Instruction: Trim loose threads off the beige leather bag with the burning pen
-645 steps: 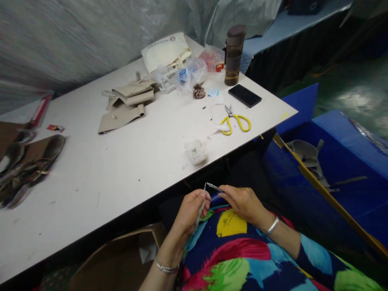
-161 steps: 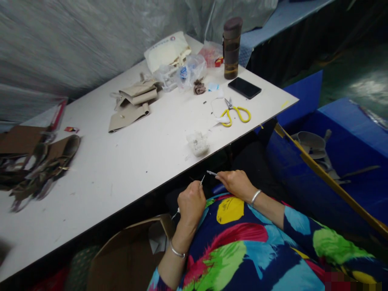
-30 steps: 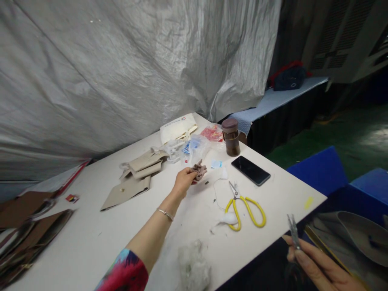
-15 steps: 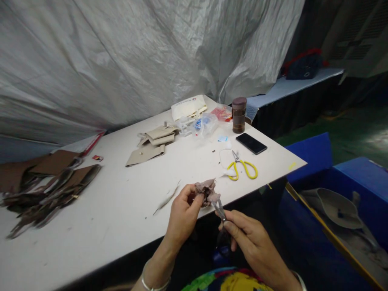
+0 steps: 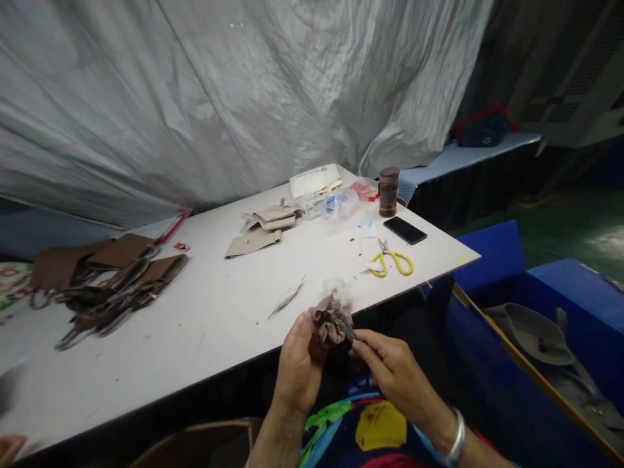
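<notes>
My left hand [image 5: 298, 364] grips a crumpled, brownish-pink piece of fabric [image 5: 327, 318] just over the table's front edge. My right hand [image 5: 390, 367] is closed around a scissor-like metal tool [image 5: 347, 329] with dark handles. Its tips reach into the folds of the fabric, so I cannot tell if its jaws are apart. On the tabletop beyond lie yellow-handled scissors [image 5: 392, 263] and a thin pale pointed item [image 5: 286, 298]. A faint clear plastic scrap [image 5: 338, 290] shows just behind the fabric.
Brown bags [image 5: 124, 279] lie on the white table [image 5: 205, 325] at left, folded beige pieces [image 5: 263, 233] farther back. A phone [image 5: 404, 230] and brown bottle [image 5: 389, 192] stand right. A blue bin [image 5: 487, 338] is beside the table. Part of another person's hand [image 5: 10, 448] shows lower left.
The view has shifted slightly. The metal tool's tips have gone from the fabric's lower edge deeper into its folds, and the fabric has turned in my left hand.
</notes>
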Tool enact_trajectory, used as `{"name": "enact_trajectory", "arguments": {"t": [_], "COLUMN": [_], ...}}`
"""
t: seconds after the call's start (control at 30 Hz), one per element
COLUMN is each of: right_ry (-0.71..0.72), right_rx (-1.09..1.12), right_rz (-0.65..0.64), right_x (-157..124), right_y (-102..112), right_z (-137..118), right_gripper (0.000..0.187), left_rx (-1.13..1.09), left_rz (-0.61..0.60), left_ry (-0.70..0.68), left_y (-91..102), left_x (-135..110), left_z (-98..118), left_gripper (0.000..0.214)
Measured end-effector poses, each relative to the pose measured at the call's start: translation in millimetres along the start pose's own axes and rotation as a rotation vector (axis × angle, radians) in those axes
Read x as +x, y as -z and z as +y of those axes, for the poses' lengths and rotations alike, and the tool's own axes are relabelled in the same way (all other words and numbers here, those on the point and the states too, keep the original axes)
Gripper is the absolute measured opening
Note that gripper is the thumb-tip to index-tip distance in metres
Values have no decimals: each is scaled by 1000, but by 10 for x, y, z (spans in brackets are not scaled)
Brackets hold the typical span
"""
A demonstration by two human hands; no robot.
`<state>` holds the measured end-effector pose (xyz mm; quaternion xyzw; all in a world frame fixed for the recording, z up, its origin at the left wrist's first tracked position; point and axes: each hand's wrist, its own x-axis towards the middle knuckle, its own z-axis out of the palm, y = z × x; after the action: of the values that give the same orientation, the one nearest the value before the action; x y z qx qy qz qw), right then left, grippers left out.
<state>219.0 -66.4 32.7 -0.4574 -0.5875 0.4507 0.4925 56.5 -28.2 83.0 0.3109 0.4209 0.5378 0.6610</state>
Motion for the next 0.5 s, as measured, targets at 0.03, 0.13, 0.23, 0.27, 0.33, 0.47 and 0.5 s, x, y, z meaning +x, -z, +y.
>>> {"name": "enact_trajectory", "arguments": {"t": [0.03,0.13,0.23,0.27,0.33,0.47,0.5], "right_ry": [17,52,76,74,58,21,15], "right_rx": [-32,-120,-223,-246,-257,-232,-238], "right_rz": [-7,-14,-32,-48,-84,-103,-98], "right_x": [-16,-49,-57,-55,-46,-11,1], "right_y": [-15,-57,-97,-114,-153,-215,-219], "right_z": [-10,-6,38,59,106,204,224], "right_gripper": [34,32,29,28,28,28,29], "left_rx": [-19,-55,-36,-18,17,87,87], "left_rz": [-7,-69,-67,-46,8,35,7], "left_ry": [4,47,95,96,70,47,65], "left_y": [26,94,143,161,203,316,348], "left_x": [-3,-11,-13,-10,-2,1,-5], "left_z": [-12,-62,-123,-145,-188,-225,-218], "left_gripper": [51,52,56,54,48,42,43]}}
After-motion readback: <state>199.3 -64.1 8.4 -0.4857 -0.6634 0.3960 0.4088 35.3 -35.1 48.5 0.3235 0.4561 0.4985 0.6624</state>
